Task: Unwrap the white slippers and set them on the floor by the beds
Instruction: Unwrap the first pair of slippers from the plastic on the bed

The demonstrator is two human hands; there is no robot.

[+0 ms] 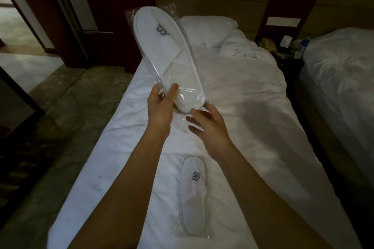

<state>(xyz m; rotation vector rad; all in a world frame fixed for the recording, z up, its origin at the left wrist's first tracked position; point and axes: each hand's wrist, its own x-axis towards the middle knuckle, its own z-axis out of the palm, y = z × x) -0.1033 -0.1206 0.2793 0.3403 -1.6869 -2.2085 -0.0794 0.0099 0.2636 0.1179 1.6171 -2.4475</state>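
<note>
A pack of white slippers [162, 46] in clear plastic wrap is held up over the bed, toe end pointing up and away, a grey flower logo on it. My left hand [160, 107] grips its heel end, thumb on top of the wrap. My right hand [208, 125] is just below and to the right of the heel, fingertips touching the loose plastic at the bag's end, fingers apart. A second wrapped slipper pack [192, 196] with the same logo lies flat on the white bed [253, 107] between my forearms.
A pillow [208, 28] and rumpled duvet lie at the bed's head. A second bed [340, 70] stands at the right, with a cluttered nightstand [283, 46] between them. Patterned carpet floor [81, 111] runs along the left, beside a dark wooden doorway [66, 26].
</note>
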